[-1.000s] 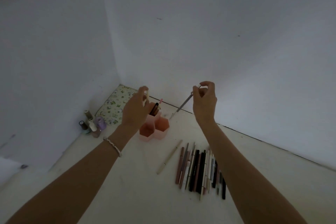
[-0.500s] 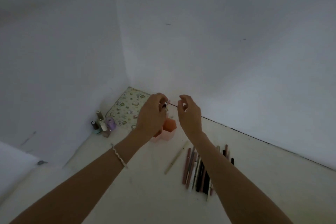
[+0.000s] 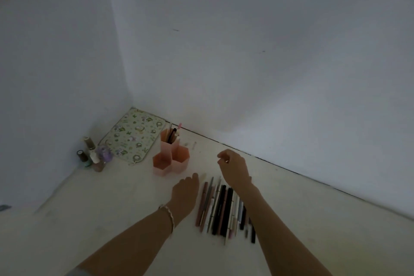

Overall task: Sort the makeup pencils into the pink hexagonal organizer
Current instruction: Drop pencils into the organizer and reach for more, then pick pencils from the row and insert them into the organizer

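Note:
The pink hexagonal organizer (image 3: 171,159) stands near the wall corner; its tall back cell holds several pencils (image 3: 173,135), and the two low front cells look empty. A row of makeup pencils (image 3: 220,207) lies on the white table. My left hand (image 3: 185,192) rests palm down just left of the row, covering a beige pencil (image 3: 203,176) whose tip sticks out past the fingers; the grip is hidden. My right hand (image 3: 233,167) hovers over the far end of the row, fingers loosely curled, nothing visible in them.
Several nail polish bottles (image 3: 93,155) cluster at the left wall. A floral pouch (image 3: 134,139) lies in the corner behind the organizer. A small pale item (image 3: 194,144) lies right of the organizer. White walls close off the back and left.
Both hands dropped from the organizer's tall cell to the table. The pencil my right hand held is gone from it. My left hand now lies over the beige pencil.

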The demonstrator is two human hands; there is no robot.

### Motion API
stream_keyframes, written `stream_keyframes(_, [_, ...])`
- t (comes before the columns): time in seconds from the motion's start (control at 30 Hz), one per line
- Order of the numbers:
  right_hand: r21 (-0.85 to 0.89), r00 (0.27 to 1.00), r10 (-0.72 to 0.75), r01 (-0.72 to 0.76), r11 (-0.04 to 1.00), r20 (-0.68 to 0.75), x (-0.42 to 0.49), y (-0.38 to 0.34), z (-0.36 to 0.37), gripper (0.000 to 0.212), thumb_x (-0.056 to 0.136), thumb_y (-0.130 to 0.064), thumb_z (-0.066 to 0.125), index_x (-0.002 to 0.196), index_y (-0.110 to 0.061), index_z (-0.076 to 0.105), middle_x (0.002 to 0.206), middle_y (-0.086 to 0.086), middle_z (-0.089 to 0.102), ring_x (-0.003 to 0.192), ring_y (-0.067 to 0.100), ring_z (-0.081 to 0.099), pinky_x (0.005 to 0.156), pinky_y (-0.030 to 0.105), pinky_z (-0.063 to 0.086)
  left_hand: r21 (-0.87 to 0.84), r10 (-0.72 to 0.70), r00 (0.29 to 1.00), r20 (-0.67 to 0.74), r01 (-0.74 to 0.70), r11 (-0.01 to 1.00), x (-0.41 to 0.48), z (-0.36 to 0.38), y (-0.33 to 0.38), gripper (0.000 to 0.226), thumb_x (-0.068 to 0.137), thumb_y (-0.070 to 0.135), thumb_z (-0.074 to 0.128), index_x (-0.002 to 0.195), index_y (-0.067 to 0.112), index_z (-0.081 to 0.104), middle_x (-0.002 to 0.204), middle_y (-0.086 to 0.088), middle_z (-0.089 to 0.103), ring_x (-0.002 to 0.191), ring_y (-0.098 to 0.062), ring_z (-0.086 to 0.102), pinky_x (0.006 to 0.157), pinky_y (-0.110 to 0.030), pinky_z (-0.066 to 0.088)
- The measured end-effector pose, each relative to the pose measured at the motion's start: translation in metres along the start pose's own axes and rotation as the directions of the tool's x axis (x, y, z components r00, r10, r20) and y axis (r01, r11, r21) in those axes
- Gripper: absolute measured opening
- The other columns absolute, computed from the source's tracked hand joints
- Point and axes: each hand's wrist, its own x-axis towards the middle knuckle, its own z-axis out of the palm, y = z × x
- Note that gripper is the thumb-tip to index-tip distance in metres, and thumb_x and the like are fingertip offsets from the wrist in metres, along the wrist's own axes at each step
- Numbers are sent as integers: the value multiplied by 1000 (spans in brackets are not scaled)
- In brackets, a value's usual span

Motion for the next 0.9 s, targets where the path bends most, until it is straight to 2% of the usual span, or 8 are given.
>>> stream_keyframes(0.07, [-31,999,17,-15,999,49,-3,2,4,20,92,-12,52,105,-16,67,95,-3,67,82,20,66,67,22,48,118,83,996,-40,-78,990,-1,5,-7,60,72,29,81,123,2,65,82,-16,66,67,-17,66,57,-23,51])
stream_keyframes(0.13, [-99,994,54,-44,994,97,-4,3,11,21,91,-13,51,106,-14,66,100,0,68,81,18,64,70,25,50,50,102,991,-86,-98,994,4,4,-12,54,97,22,51,147,12,35,126,-12,58,109,-21,62,89,-29,51])
stream_keyframes(0.2, [-236,977,117,-73,969,176,-5,6,20,19,91,-13,51,101,-9,66,98,5,68,81,19,63,69,26,49,-188,56,995,-82,-71,980,13,-16,-7,36,95,15,51,131,17,47,116,-6,60,101,-20,63,85,-33,54])
stream_keyframes(0.3, [-364,940,240,-141,920,243,-12,7,39,12,90,-14,54,89,-5,61,88,9,66,82,24,67,66,29,52,-349,29,970,-243,-115,930,15,-45,5,21,91,14,58,111,10,57,96,-3,63,81,-14,63,69,-23,52])
stream_keyframes(0.53, [-481,963,221,-121,869,157,-22,6,74,17,95,-25,50,80,-16,50,78,-3,52,71,13,52,61,23,45,-485,129,923,-364,-306,820,5,-68,17,29,91,15,62,120,16,55,91,7,60,81,-7,61,74,-18,54])
stream_keyframes(0.7, [-149,957,251,-229,962,146,-6,-14,68,29,83,-29,60,63,-15,45,56,-4,44,48,12,43,45,20,31,-594,-20,817,-576,-402,696,25,-106,-12,94,86,6,65,153,40,10,92,3,58,76,-9,61,66,-22,57])
stream_keyframes(0.8, [27,983,180,-181,983,24,11,-34,43,20,85,-26,57,71,-12,53,61,-2,53,50,12,46,49,24,37,-584,-165,727,-667,-372,721,46,-133,-43,96,88,8,64,149,50,3,98,-2,61,75,-12,65,64,-27,59])
stream_keyframes(0.9, [236,987,135,-110,965,-90,24,-54,19,12,89,-24,57,90,-11,59,71,-4,63,54,12,53,52,24,44,-530,-168,686,-708,-358,769,58,-138,-66,89,89,9,63,149,47,9,114,-6,62,80,-12,65,69,-29,59])
